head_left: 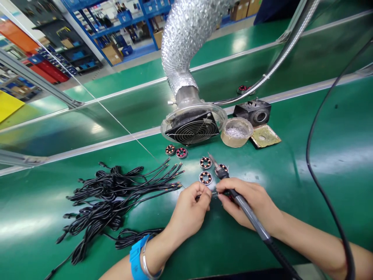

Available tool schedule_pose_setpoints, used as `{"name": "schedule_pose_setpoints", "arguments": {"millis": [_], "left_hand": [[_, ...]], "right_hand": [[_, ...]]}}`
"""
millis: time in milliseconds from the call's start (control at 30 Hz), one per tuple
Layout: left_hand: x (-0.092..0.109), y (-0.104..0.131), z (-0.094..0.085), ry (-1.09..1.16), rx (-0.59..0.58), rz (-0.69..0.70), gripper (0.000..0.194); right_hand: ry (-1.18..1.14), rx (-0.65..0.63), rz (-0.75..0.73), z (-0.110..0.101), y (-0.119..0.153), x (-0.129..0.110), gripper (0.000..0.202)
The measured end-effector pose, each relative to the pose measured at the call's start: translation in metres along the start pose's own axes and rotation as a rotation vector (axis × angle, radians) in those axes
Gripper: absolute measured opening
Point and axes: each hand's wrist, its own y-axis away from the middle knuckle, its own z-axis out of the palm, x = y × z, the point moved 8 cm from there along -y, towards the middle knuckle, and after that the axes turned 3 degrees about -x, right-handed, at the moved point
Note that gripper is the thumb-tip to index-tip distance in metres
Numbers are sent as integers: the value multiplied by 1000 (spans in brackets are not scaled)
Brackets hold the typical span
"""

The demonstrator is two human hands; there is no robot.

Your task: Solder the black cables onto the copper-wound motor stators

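My right hand (256, 204) is closed around a soldering iron (246, 208), its tip pointing up and away to the left. The thumb and finger of that hand also pinch close to thin wires (214, 193) in the gap between my hands. My left hand (192, 208) is closed in a pinch at the other side of these wires; its fingertips are partly hidden. Just beyond my fingers lie ring-shaped motor stators with copper windings, one stator (205, 178) nearest and another stator (205, 162) behind it. The iron partly covers a third stator (222, 169).
Bundled black cables (113, 198) with stripped ends lie at left. A fume extractor fan (194, 130) on a silver duct (180, 54) hangs ahead. Beyond are a round tub (237, 132), a sponge tray (265, 136) and a black holder (253, 112). The iron's black cord (316, 177) loops at right.
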Motion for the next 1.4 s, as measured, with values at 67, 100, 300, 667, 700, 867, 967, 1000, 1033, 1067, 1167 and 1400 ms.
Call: {"name": "schedule_pose_setpoints", "arguments": {"millis": [67,100,300,667,700,867,967,1000,1033,1067,1167,1400], "left_hand": [[1,0,0,0,1,1,18],[1,0,0,1,1,1,18],[2,3,1,-13,9,6,19],[3,5,2,-37,15,14,18],[3,6,2,-38,15,15,18],[2,6,2,-46,13,17,19],[2,5,2,-47,9,13,20],[2,5,2,-47,7,12,20],[2,5,3,-47,6,11,19],[2,5,2,-47,6,10,19],[2,5,2,-45,7,5,19],[2,5,3,-47,2,3,21]], "right_hand": [[4,32,-6,-10,4,-5,31],[8,56,-3,-17,7,-8,33],[-25,164,18,-47,26,-25,37],[-106,197,60,-50,34,-25,26],[-102,196,58,-50,33,-25,26],[-88,167,49,-49,32,-28,26],[-91,164,39,-48,33,-29,27],[-91,166,33,-48,33,-29,27],[-91,167,28,-47,33,-29,27],[-93,171,21,-47,33,-30,27],[-104,180,4,-47,33,-31,28],[-108,219,-29,-54,34,-35,30]]}}
